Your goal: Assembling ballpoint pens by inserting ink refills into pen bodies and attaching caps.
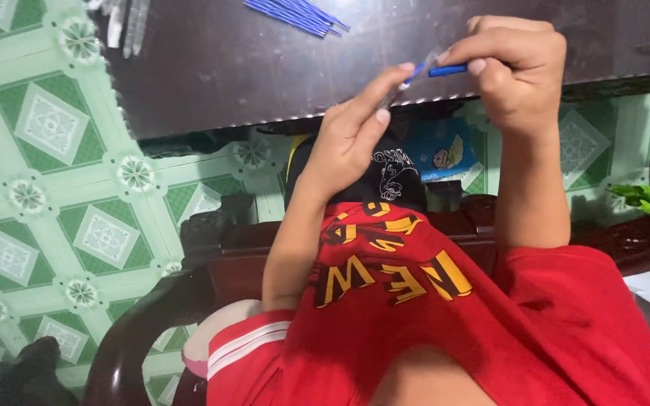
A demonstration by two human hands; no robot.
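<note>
your right hand is closed in a pinch on a blue refill, thumb and forefinger clamping it level so its end points at the other hand. your left hand pinches a clear barrel at its fingertips, tilted up so its mouth meets the refill's tip; the two parts touch just above the edge of the dark table. holding both up close to you keeps the narrow opening in view. a bundle of blue refills lies farther back on the table, clear barrels at its far left, both well apart from your hands.
</note>
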